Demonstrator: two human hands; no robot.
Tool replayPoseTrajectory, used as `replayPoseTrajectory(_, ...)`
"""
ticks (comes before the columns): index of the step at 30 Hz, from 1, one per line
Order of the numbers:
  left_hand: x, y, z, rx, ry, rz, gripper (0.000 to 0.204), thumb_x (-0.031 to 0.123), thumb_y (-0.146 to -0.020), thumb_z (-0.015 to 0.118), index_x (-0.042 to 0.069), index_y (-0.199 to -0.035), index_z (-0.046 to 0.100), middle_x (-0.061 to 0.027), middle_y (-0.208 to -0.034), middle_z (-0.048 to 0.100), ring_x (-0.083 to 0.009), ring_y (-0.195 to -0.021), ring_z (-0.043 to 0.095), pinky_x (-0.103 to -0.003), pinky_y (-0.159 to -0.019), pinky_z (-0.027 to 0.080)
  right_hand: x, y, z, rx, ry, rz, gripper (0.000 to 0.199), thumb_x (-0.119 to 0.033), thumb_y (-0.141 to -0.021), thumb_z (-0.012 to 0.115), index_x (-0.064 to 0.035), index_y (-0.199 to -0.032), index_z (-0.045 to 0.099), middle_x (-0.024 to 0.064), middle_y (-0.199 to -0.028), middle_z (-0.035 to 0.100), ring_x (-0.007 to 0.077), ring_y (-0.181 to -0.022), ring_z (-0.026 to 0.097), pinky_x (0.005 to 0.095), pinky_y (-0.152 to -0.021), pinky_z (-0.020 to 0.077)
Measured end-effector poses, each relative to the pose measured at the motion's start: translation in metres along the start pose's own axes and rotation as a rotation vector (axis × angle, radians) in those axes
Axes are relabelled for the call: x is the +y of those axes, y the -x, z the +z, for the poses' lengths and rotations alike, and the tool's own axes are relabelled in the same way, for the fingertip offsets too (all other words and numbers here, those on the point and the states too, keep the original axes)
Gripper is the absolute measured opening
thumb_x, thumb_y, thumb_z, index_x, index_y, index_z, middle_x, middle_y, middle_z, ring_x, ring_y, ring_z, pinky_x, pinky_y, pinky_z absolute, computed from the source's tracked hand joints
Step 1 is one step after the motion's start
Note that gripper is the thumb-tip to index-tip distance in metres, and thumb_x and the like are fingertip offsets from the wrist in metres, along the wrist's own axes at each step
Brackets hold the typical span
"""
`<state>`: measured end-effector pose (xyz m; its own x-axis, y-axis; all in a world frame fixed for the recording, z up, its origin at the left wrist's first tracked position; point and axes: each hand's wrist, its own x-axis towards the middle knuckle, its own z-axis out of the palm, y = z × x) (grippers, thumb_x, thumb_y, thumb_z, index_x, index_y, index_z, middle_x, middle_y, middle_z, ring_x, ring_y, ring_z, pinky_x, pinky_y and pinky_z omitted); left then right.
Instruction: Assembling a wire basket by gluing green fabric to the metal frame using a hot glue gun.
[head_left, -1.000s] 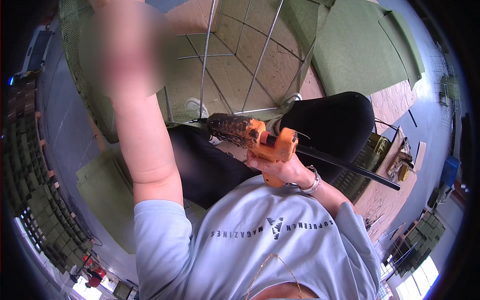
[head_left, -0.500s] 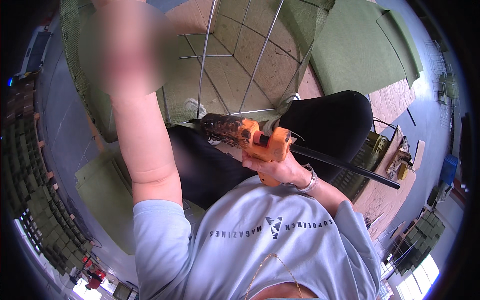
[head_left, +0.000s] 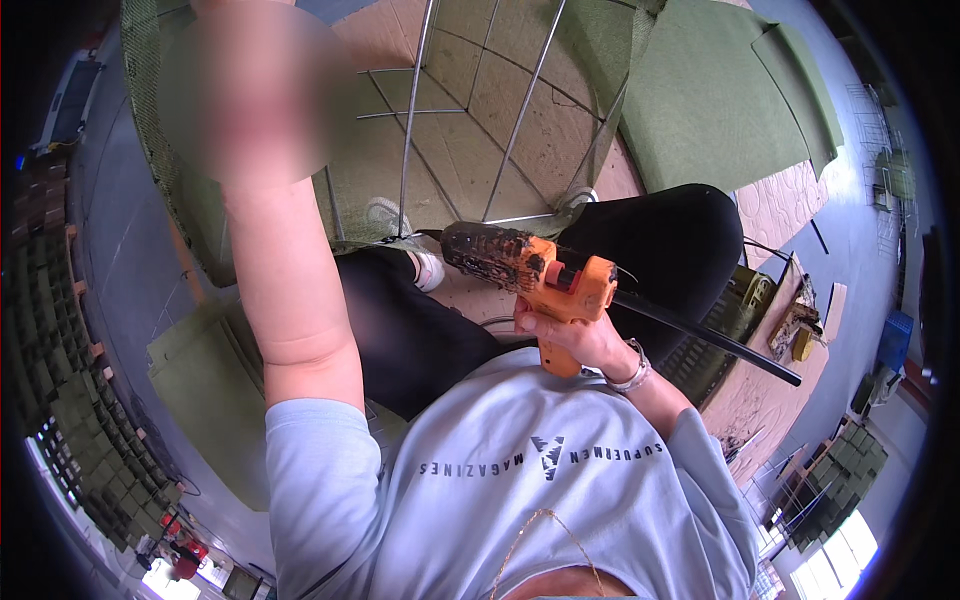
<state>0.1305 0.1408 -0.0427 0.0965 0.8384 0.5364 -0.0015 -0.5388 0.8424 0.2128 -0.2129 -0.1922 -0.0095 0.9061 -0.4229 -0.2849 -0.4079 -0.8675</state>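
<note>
My right hand (head_left: 580, 340) is wrapped around the handle of an orange hot glue gun (head_left: 570, 290). Dark smears crust its front end, and the nozzle points left, close to the lower edge of a wire frame (head_left: 408, 140). From the back of the gun a long black glue stick (head_left: 715, 340) runs out to the right. Green mesh fabric (head_left: 610, 130) surrounds the thin metal rods of the frame, which stands in front of my legs. My left forearm (head_left: 285, 270) reaches far forward along the frame's left side; a blur hides the hand there, so its fingers do not show.
Green sheets (head_left: 720, 100) lie at the far right, with another green sheet (head_left: 205, 400) at the left. A yellowish-green crate (head_left: 735, 310) stands right of my leg, beside a stained board (head_left: 770, 370). Stacked green pieces (head_left: 70, 380) line the far left. My shoes are near the frame.
My right hand has drawn the glue gun back to the right, so its nozzle is farther from the frame's lower left edge. The left arm stays nearly still.
</note>
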Motion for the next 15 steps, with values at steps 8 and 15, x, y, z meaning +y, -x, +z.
replayPoseTrajectory(8, -0.001, -0.001, -0.001, -0.015, 0.012, 0.010, 0.018, 0.014, -0.100, 0.061, -0.001, -0.099, 0.070, 0.0088, -0.064, 0.049, 0.0009, -0.050, 0.036, -0.017, -0.044, 0.025, 0.007, 0.009, -0.006, 0.028, -0.006, -0.010, 0.023, -0.018, -0.089, 0.075, -0.0056, -0.104, 0.064, 0.0000, -0.093, 0.065, 0.0089, -0.085, 0.062, 0.0281, -0.079, 0.0533)
replayPoseTrajectory(15, -0.004, -0.001, 0.000, -0.035, 0.010, 0.062, 0.018, 0.014, -0.099, 0.062, -0.001, -0.099, 0.070, 0.0084, -0.065, 0.050, 0.0005, -0.051, 0.037, -0.017, -0.046, 0.026, -0.002, 0.000, 0.006, -0.033, 0.007, 0.010, 0.020, -0.010, -0.091, 0.071, -0.0039, -0.106, 0.059, 0.0032, -0.095, 0.062, 0.0122, -0.087, 0.062, 0.0301, -0.079, 0.0533)
